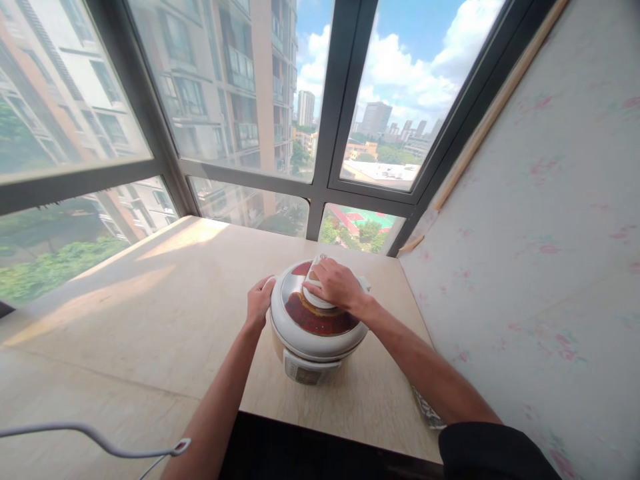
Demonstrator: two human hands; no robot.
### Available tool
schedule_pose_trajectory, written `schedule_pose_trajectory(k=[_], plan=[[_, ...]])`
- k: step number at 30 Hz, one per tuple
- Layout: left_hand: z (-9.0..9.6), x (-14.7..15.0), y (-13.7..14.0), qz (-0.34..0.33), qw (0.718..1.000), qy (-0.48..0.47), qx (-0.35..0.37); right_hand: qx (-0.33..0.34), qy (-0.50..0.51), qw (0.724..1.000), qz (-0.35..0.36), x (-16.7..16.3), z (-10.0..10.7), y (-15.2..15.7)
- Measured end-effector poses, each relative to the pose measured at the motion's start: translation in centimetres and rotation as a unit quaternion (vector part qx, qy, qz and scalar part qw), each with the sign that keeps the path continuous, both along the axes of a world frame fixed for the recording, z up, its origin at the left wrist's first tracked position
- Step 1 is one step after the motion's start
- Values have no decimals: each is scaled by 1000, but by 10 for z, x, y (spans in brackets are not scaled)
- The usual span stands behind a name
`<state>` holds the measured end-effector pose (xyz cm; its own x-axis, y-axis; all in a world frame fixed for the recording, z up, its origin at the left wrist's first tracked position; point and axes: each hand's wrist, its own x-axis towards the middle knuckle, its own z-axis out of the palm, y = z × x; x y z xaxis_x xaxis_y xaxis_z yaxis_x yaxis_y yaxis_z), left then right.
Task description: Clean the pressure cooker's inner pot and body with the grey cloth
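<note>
A round electric pressure cooker (316,348) stands upright on the pale countertop, with its control panel (306,373) facing me. Its lid (325,324) is on, reddish brown and shiny on top with a wide white rim. My right hand (334,283) is closed over the white handle (320,301) at the lid's centre, hiding much of it. At the cooker's left edge, my left hand (260,301) is wrapped around the side handle, mostly covering it.
The pale countertop (165,313) reaches back to dark-framed windows (320,193). A flower-patterned wall (545,267) closes off the right. A grey-white cord (90,432) crosses the lower left. Something silvery and patterned (426,408) lies partly under my right forearm.
</note>
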<state>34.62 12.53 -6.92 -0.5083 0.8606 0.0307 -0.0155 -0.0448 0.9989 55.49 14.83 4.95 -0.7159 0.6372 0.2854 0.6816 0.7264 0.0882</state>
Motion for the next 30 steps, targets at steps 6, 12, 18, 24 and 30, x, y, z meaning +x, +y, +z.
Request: schedule_pose_trajectory(k=[6,12,18,24,30], plan=[[4,1,-2,-13,1000,-27,-1,-19,-5,1000,-4,0,1,-1],[6,4,-5,-25,998,-51,9,-43,-23,996,-75,-9,6,-10],[5,3,-5,-31,997,-65,5,-62,-61,988,-127,-18,17,-20],[3,3,-5,-27,998,-56,4,-63,-36,985,-154,-23,14,-21],[5,5,-7,-33,997,-63,10,-86,-3,975,-205,-31,14,-23]])
